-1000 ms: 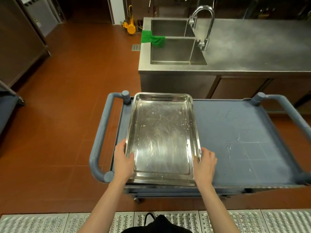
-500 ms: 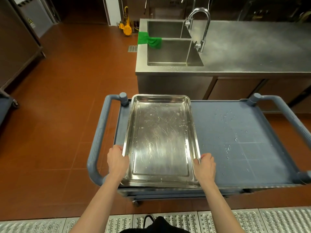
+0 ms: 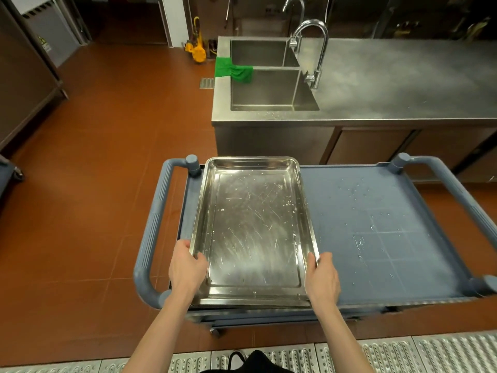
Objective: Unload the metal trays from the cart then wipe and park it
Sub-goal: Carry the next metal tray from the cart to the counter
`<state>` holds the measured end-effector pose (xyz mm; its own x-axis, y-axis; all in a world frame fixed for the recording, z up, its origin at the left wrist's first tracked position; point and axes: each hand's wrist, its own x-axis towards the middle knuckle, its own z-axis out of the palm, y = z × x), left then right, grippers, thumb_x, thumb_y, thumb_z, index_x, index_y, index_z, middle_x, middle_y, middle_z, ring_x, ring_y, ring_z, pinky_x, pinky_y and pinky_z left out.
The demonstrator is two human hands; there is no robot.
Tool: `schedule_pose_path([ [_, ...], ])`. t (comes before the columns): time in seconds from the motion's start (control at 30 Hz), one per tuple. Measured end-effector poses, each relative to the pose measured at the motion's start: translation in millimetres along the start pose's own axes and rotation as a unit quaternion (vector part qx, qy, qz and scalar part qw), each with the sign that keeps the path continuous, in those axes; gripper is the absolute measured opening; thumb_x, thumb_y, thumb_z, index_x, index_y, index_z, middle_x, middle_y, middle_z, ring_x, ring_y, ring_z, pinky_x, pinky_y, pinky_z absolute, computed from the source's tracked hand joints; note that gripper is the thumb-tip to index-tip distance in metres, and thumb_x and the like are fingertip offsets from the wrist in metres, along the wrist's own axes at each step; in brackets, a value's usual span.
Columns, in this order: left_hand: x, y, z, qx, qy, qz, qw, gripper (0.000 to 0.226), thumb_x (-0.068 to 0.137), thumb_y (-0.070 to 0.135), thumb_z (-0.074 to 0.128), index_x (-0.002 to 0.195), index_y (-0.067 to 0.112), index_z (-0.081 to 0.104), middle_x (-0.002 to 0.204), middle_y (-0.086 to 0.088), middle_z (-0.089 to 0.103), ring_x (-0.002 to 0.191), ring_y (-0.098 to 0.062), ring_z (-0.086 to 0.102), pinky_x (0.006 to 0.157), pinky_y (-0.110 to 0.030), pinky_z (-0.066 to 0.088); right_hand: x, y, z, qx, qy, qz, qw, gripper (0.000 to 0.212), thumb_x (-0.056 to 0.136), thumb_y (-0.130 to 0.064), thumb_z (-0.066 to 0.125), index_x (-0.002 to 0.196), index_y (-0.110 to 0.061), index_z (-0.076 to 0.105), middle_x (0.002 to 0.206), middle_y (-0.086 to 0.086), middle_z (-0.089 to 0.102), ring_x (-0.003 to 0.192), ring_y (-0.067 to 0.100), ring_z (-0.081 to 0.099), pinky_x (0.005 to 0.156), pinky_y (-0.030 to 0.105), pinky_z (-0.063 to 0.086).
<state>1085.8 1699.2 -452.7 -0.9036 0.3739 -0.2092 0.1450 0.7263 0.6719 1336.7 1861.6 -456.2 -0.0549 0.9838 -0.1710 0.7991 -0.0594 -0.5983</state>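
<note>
A shiny, scratched metal tray [image 3: 252, 227] lies lengthwise on the left half of the blue cart [image 3: 382, 232]. Edges of another tray show under its near end. My left hand [image 3: 187, 267] grips the tray's left rim near the front corner, thumb over the edge. My right hand [image 3: 322, 278] grips the right rim opposite it. Water drops dot the bare right half of the cart top. A green cloth [image 3: 232, 70] hangs over the divider of the double sink [image 3: 269, 87].
A steel counter [image 3: 403, 84] with a tall tap [image 3: 314, 49] runs behind the cart. Blue push handles [image 3: 153, 230] stick out at both cart ends. Red tile floor lies to the left, a studded metal floor plate [image 3: 430, 351] at my feet.
Both hands have tightened on the tray's rims, thumbs now over the edges. The view has tilted up and pulled back slightly; the tray stays on the cart.
</note>
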Motion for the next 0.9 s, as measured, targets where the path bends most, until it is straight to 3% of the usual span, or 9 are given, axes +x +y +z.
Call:
schedule_pose_path([
  [0.17, -5, 14, -10, -0.046, 0.022, 0.006, 0.999, 0.029, 0.095, 0.018, 0.07, 0.115, 0.023, 0.05, 0.085, 0.021, 0.05, 0.068, -0.001, 0.051, 0.055, -0.022, 0.033, -3, -1, -9, 0.075, 0.017, -0.013, 0.997, 0.031, 0.11, -0.038, 0.05, 0.094, -0.011, 0.051, 0.073, 0.007, 0.059, 0.061, 0.02, 0.049, 0.057, 0.038, 0.042],
  [0.4, -10, 52, -20, -0.108, 0.0, 0.041, 0.993, 0.023, 0.097, 0.019, 0.065, 0.115, 0.025, 0.053, 0.096, 0.01, 0.06, 0.078, -0.006, 0.057, 0.06, -0.023, 0.038, -3, -1, -39, 0.142, 0.05, 0.014, 0.988, 0.031, 0.108, -0.037, 0.056, 0.086, -0.017, 0.056, 0.074, 0.006, 0.064, 0.064, 0.019, 0.056, 0.054, 0.031, 0.04],
  [0.5, -17, 68, -17, -0.124, -0.011, 0.067, 0.99, 0.023, 0.098, 0.02, 0.067, 0.115, 0.026, 0.053, 0.096, 0.014, 0.059, 0.078, -0.003, 0.055, 0.062, -0.02, 0.036, -8, 8, -54, 0.151, 0.074, 0.034, 0.985, 0.029, 0.107, -0.041, 0.057, 0.084, -0.023, 0.055, 0.075, 0.003, 0.064, 0.067, 0.015, 0.058, 0.055, 0.027, 0.037],
  [0.9, -69, 137, 30, -0.145, -0.127, 0.13, 0.973, 0.018, 0.098, 0.016, 0.064, 0.114, 0.02, 0.06, 0.098, 0.0, 0.067, 0.073, -0.019, 0.061, 0.061, -0.031, 0.045, -28, 78, -135, 0.155, 0.165, 0.099, 0.969, 0.024, 0.105, -0.044, 0.058, 0.09, -0.026, 0.056, 0.077, -0.002, 0.064, 0.063, 0.012, 0.055, 0.056, 0.031, 0.039],
])
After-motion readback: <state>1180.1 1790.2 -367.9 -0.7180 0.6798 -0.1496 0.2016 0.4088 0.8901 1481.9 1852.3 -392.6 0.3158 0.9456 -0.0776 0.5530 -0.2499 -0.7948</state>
